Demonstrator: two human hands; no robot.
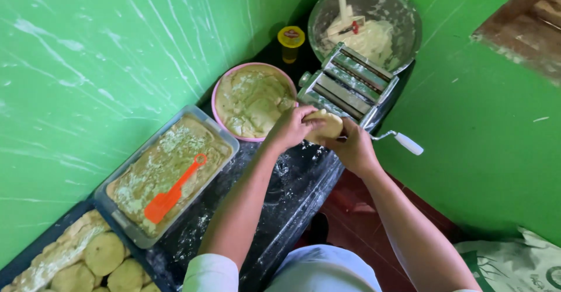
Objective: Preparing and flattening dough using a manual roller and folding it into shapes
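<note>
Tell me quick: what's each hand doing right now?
Left hand: closed on the dough piece, in front of the pasta roller.
Right hand: closed on the same dough piece from the other side.

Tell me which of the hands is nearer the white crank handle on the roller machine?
Right. The right hand holds the dough piece just beside the crank handle; the left hand grips the dough's far side, nearer the pink bowl.
</note>
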